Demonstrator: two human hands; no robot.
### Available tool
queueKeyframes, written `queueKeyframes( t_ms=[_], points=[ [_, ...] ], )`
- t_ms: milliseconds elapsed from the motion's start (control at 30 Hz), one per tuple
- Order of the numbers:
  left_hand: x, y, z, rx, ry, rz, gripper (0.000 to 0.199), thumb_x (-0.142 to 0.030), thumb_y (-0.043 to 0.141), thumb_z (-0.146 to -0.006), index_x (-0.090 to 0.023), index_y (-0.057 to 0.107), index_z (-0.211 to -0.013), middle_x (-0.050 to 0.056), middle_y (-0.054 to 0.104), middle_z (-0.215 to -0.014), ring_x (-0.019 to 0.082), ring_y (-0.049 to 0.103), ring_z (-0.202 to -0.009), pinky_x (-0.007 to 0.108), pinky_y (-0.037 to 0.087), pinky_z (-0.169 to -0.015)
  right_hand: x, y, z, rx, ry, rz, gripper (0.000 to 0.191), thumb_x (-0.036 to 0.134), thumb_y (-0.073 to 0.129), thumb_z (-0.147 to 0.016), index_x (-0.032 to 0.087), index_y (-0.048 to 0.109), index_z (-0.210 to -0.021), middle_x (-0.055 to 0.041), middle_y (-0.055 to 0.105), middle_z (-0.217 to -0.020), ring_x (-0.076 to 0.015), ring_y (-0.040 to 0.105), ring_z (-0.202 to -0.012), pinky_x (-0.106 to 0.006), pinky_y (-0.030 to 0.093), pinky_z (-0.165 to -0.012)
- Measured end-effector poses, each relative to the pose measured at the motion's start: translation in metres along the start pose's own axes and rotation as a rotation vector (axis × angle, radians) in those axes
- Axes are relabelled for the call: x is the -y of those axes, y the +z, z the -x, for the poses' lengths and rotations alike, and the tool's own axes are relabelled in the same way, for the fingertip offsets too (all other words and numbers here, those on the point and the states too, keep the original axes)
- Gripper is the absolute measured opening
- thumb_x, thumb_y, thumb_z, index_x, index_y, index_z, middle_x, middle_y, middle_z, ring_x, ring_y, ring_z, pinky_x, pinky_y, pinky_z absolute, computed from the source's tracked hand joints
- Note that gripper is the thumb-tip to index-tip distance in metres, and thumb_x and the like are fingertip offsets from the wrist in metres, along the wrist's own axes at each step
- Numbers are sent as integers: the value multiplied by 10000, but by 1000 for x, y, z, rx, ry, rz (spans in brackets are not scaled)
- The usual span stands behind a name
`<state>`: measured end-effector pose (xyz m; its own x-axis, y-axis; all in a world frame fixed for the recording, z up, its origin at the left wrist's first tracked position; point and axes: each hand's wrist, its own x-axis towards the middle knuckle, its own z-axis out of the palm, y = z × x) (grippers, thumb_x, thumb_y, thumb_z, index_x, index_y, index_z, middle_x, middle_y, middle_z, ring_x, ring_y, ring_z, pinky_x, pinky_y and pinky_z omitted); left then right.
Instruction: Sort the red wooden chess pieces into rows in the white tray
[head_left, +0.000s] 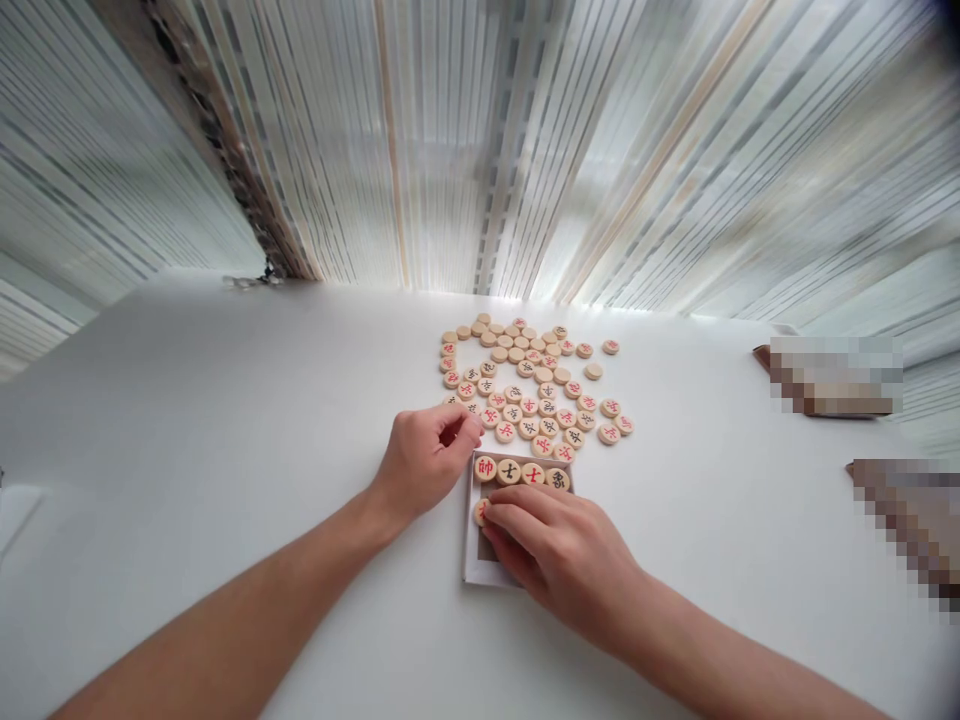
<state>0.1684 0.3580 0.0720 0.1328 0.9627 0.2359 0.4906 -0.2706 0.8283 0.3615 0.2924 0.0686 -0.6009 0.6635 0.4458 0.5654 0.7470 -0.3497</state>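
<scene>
My right hand [559,545] is closed, with its fingertips on a round wooden Chinese chess piece [481,513] marked in red, at the left side of a shallow open box [470,550]. A row of pieces lies along the box's far wall, among them a red-marked piece [485,468] and a black-marked piece [508,471]. Part of the box is hidden under my right hand. Beyond the box's far left corner, my left hand [424,455] has its fingers curled together beside the loose pieces; whatever they may hold is hidden.
Many loose chess pieces [547,408] spread over the white table [300,400] beyond the box, some with red or black characters up, others blank. Striped curtains [435,150] hang behind the table's far edge. Two blurred-out objects [832,378] stand at the right.
</scene>
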Motion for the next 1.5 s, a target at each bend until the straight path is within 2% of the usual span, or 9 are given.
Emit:
queueKeyframes(
  t_ms=[333, 433, 667, 1100, 1367, 1500],
  points=[
    [-3, -1, 0, 16, 19, -19, 355, -267, 566, -964, -164, 720, -662, -18, 667, -587, 119, 538, -547, 244, 394, -563, 0, 4, -2, -45, 13, 119, 316, 136, 480, -1105, 157, 757, -954, -59, 735, -828, -169, 611, -614, -307, 444, -550],
    [-3, -1, 0, 9, 20, -30, 365, -275, 571, -962, -165, 720, -647, -20, 645, -561, 121, 508, -531, 251, 376, -549, -1, 5, -3, -46, 12, 140, 336, 145, 462, -1113, 155, 762, -964, -65, 743, -843, -175, 618, -623, -311, 427, -542],
    [-2, -1, 1, 17, 15, -39, 361, -280, 575, -968, -164, 729, -663, -3, 702, -611, 131, 563, -558, 253, 403, -568, -1, 6, -4, -34, 9, 172, 338, 149, 455, -1112, 144, 767, -982, -67, 729, -827, -193, 601, -612, -334, 402, -532],
    [-5, -1, 1, 13, 11, -31, 365, -289, 574, -962, -169, 710, -645, -17, 661, -565, 116, 521, -518, 241, 383, -533, -2, 8, -4, -17, 22, 152, 332, 146, 451, -1109, 158, 743, -952, -54, 699, -804, -185, 594, -609, -328, 414, -538],
    [-4, -2, -1, 2, -6, -13, 345, -292, 580, -959, -174, 727, -670, -10, 700, -591, 122, 566, -533, 234, 409, -542, 1, 5, -5, -62, 21, 134, 318, 162, 487, -1099, 157, 737, -903, -55, 707, -794, -185, 615, -621, -324, 421, -548],
    [-3, -4, -2, -17, -36, 13, 342, -302, 573, -975, -175, 736, -703, 1, 715, -614, 129, 588, -541, 227, 412, -519, 2, -2, -4, -115, 15, 97, 258, 166, 523, -1088, 151, 746, -959, -60, 727, -826, -179, 620, -622, -321, 436, -557]
  ],
)
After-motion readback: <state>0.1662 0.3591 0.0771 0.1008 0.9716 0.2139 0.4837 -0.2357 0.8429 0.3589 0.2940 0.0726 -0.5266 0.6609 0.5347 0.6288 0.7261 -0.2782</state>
